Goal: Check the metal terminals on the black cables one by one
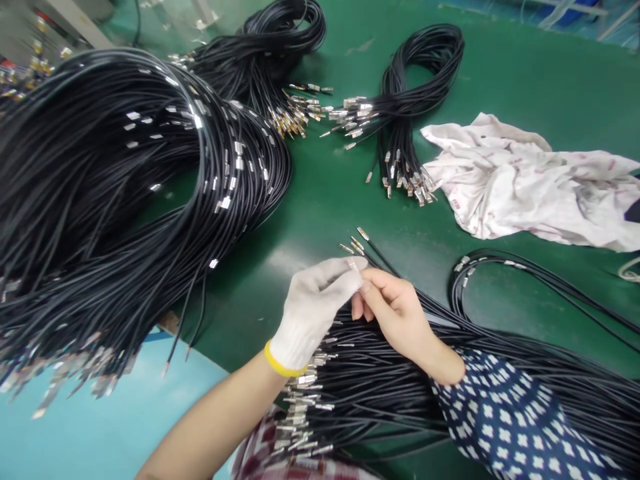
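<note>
My left hand (320, 293) wears a white knit glove with a yellow cuff. Its thumb and forefinger pinch a small silvery piece (354, 265), possibly a cable connector. My bare right hand (395, 310) is closed, its fingertips meeting the gloved ones at that piece; what lies inside its grip is hidden. Below both hands spreads a thick layer of black cables (380, 387), their metal connectors (300, 407) lined up on the left. Just beyond my fingers, a few cable ends with metal connectors (363, 233) stick out over the green table.
A large pile of looped black cables (240, 180) fills the left side. Two coiled bundles, one at the back (285, 40) and one farther right (425, 73), lie on the green table (320, 213). A crumpled white cloth (530, 180) and a cable loop (463, 280) are at right.
</note>
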### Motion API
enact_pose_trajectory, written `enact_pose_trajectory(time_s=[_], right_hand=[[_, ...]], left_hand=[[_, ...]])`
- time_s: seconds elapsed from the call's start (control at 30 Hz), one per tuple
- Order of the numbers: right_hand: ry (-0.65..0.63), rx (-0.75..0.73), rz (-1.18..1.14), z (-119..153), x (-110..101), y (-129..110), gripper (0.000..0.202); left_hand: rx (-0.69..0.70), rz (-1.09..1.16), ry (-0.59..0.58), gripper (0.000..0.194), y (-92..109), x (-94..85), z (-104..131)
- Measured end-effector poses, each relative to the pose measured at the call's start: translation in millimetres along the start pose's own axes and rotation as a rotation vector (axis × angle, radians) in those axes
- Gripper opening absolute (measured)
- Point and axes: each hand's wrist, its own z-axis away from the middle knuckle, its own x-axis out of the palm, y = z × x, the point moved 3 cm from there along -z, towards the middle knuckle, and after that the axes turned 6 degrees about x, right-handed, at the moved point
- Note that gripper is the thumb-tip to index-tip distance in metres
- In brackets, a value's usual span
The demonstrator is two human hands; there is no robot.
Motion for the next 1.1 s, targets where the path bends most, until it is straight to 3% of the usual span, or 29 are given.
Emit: enact_pose_trajectory(time_s=[0.57, 1.1], right_hand=[[-0.047, 0.059, -0.146, -2.7, 0.3, -2.6, 0.037], [-0.026, 0.017, -0.046, -2.2, 0.0, -1.7, 0.034]], left_hand=[[0.023, 0.058, -0.020, 0.018, -0.8, -0.5, -0.7], [-0.005, 0.105, -0.031, 0.014, 0.5, 0.2, -0.3]])
